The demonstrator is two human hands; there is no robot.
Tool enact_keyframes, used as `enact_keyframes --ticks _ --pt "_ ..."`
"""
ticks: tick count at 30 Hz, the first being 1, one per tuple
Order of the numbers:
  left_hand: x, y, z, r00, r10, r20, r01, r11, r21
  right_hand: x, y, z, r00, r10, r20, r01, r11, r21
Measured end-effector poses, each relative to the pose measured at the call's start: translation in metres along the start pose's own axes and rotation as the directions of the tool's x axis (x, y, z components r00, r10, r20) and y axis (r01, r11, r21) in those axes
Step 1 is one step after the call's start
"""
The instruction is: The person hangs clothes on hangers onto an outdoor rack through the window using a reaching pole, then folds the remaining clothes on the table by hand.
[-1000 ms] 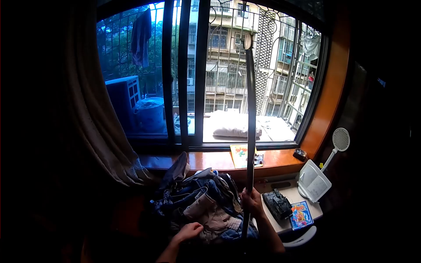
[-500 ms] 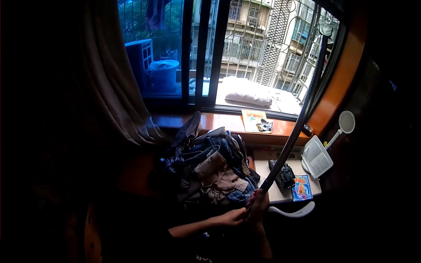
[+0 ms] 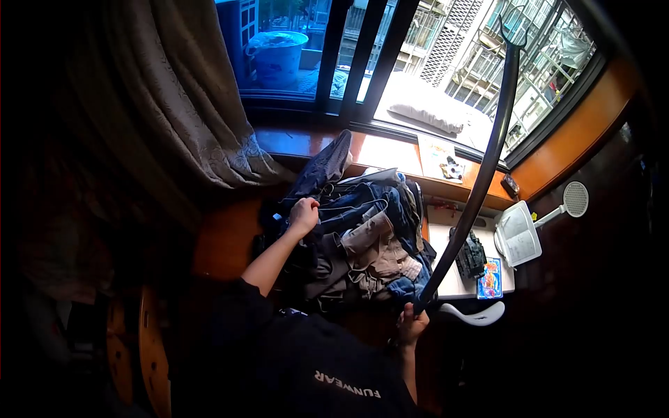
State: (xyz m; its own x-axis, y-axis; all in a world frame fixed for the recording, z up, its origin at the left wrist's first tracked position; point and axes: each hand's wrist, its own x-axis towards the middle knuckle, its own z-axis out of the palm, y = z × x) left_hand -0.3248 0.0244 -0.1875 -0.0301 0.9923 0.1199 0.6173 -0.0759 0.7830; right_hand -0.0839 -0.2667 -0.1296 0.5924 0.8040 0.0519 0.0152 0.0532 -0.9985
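My right hand [image 3: 412, 324] is wrapped round the lower end of a long dark clothes pole [image 3: 481, 188]. The pole slants up to the right and ends in a two-pronged metal fork in front of the window. My left hand [image 3: 304, 217] is closed over the left part of a heap of clothes [image 3: 376, 244]; whether a hanger or cloth is between its fingers is hidden. The heap holds dark garments, blue denim and beige trousers. Thin hanger [image 3: 348, 209] wires show among them, just right of my left hand.
A light desk [image 3: 446, 279] at right bears a black model vehicle [image 3: 472, 256], a colourful card box [image 3: 490, 280] and a white book stand [image 3: 517, 237]. A white chair [image 3: 477, 317] stands before it. A curtain [image 3: 188, 104] hangs left; the window [image 3: 411, 70] is partly open, with bars outside.
My left hand has left the pole's lower end and moved up and left to the clothes heap. The right hand keeps the pole, whose forked tip now shows. The view has shifted.
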Motion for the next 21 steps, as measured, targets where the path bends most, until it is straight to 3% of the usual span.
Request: enact_keyframes --ticks 3,4,6,8,11,14,16,18,20,21 --pt "0.021 0.0 0.018 0.98 0.174 -0.092 -0.147 0.957 0.25 -0.017 0.004 0.021 0.999 0.014 -0.041 -0.014 1.0 -0.015" --pt "0.027 -0.003 0.023 0.98 0.18 -0.086 -0.154 0.958 0.241 -0.022 0.004 0.025 0.997 0.047 -0.069 -0.047 0.999 0.005" --pt "0.037 -0.009 0.033 0.992 0.112 -0.055 -0.077 0.899 0.432 -0.028 0.009 0.024 0.995 0.042 -0.094 -0.043 0.999 -0.009" --pt "0.049 -0.019 0.037 0.996 0.086 -0.009 -0.073 0.898 0.434 -0.032 0.01 0.025 0.99 -0.006 -0.144 0.005 1.0 -0.007" --pt "0.058 -0.017 0.026 0.998 0.047 0.05 -0.057 0.973 0.223 -0.036 0.01 0.024 0.982 -0.007 -0.187 0.008 1.0 0.005" --pt "0.069 -0.002 -0.01 0.986 0.167 0.004 -0.167 0.986 0.018 -0.038 0.009 0.028 0.982 -0.012 -0.19 0.018 0.999 0.03" --pt "0.078 0.007 -0.038 0.975 0.222 -0.031 -0.224 0.964 -0.147 -0.037 0.014 0.029 0.986 -0.071 -0.151 0.069 0.997 -0.019" --pt "0.086 0.008 -0.061 0.973 0.229 -0.013 -0.229 0.963 -0.141 -0.037 0.016 0.033 0.988 -0.058 -0.144 0.057 0.998 -0.012" --pt "0.104 -0.008 -0.069 0.954 0.282 -0.101 -0.3 0.898 -0.322 -0.033 0.019 0.038 0.991 -0.075 -0.112 0.077 0.997 0.01" --pt "0.101 0.003 -0.087 0.944 0.296 -0.148 -0.328 0.888 -0.322 -0.032 0.019 0.041 0.992 -0.072 -0.107 0.07 0.997 -0.026"
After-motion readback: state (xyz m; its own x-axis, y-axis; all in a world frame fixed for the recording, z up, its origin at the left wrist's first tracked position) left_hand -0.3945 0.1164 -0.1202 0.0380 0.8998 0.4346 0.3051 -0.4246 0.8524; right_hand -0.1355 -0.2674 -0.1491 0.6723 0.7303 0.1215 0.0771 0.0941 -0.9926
